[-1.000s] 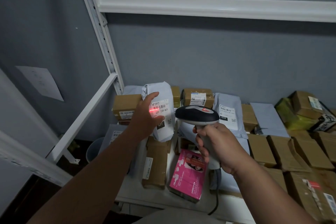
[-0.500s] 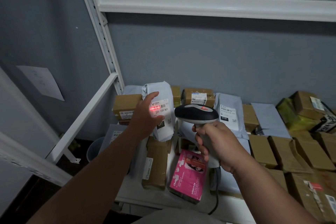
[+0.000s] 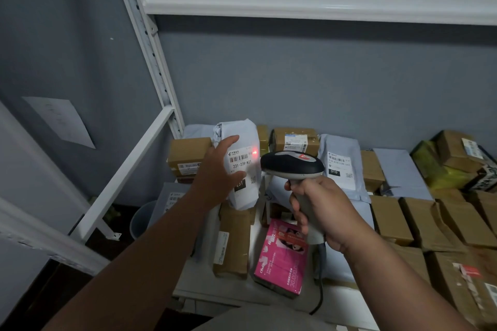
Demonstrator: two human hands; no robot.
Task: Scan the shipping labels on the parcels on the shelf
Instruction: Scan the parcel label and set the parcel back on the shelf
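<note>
A grey poly-bag parcel (image 3: 243, 137) stands upright at the back left of the shelf, its white shipping label (image 3: 242, 161) facing me. My left hand (image 3: 217, 172) grips the parcel's left side, thumb over the label's lower part. My right hand (image 3: 320, 209) holds a black and grey barcode scanner (image 3: 291, 165) just right of the parcel. The scanner's red light (image 3: 254, 153) falls on the label's upper right corner.
Brown cardboard boxes (image 3: 390, 219) and grey mailers (image 3: 341, 166) cover the white shelf (image 3: 223, 295). A pink box (image 3: 282, 258) lies near the front edge. The scanner cable (image 3: 320, 298) hangs over the front. White rack uprights (image 3: 146, 43) and a beam (image 3: 322, 4) frame the space. A bin (image 3: 142, 219) stands below left.
The red scanner light has shifted from the label's left side to its upper right corner. Both hands have stayed nearly in place.
</note>
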